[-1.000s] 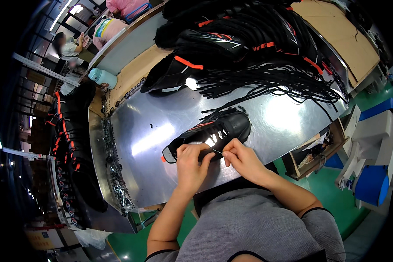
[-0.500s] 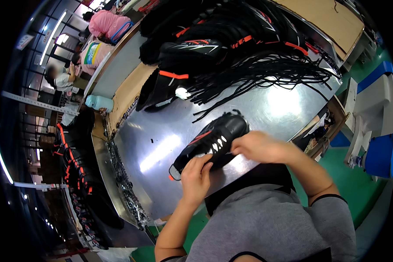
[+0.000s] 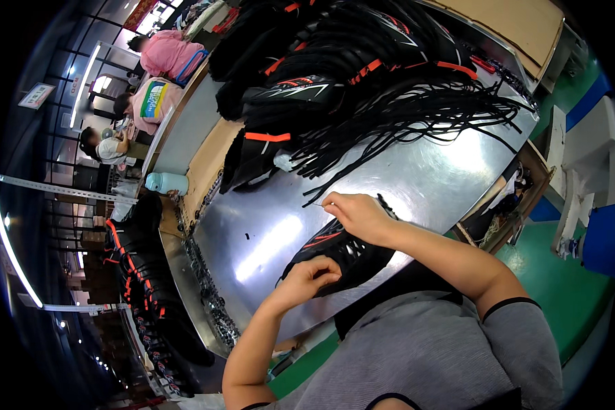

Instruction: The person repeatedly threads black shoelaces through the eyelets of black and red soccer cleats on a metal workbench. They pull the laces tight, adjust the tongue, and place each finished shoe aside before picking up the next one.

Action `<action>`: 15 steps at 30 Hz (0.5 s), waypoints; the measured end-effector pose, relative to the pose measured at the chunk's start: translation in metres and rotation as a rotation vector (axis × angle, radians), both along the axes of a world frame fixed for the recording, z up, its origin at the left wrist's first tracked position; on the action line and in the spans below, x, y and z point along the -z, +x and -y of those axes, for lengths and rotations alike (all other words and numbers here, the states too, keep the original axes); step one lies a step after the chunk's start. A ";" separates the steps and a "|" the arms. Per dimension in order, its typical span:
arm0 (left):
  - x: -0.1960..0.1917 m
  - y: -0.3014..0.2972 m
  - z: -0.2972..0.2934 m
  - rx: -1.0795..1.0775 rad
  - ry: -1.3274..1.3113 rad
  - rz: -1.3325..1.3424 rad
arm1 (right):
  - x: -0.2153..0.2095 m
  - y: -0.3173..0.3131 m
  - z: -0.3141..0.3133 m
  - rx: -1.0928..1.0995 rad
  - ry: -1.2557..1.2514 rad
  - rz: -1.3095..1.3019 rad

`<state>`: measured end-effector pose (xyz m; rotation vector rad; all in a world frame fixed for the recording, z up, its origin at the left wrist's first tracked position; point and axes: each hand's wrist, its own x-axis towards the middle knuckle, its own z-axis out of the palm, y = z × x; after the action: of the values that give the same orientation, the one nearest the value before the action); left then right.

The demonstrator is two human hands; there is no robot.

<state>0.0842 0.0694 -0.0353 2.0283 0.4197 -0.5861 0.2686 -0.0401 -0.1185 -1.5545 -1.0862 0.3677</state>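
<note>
A black shoe (image 3: 352, 254) with red and pale stripes lies on the metal tabletop in front of me, its toe pointing up and to the right. My left hand (image 3: 306, 281) is closed at the shoe's ankle end, thumb and fingertips curled together against its upper. Over the toe half hovers my right hand (image 3: 357, 217), its fingers pinched on a thin dark strand whose kind I cannot make out. My right hand and wrist hide part of the toe. Just beyond the right hand's fingertips, loose ends trail from a heap of black laces (image 3: 383, 130).
Black shoes with orange strips (image 3: 321, 75) pile up at the table's far side. More stand in a row (image 3: 143, 273) at the left. A light-blue bottle (image 3: 167, 182) lies beyond the left edge, and an open drawer (image 3: 509, 198) juts out at the right. Several people work farther off.
My right hand has moved from the shoe's near side up and left across its toe, now pinched in the air. My left hand has curled more tightly and shifted slightly down. The view has tilted a little.
</note>
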 end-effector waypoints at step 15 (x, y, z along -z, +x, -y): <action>0.024 -0.126 0.069 -0.764 0.526 0.760 | -0.019 0.005 0.006 -0.100 -0.043 -0.260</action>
<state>-0.0420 0.0007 -0.0591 2.1571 0.8598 0.8141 0.2732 -0.0458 -0.0993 -1.4467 -0.9594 0.6465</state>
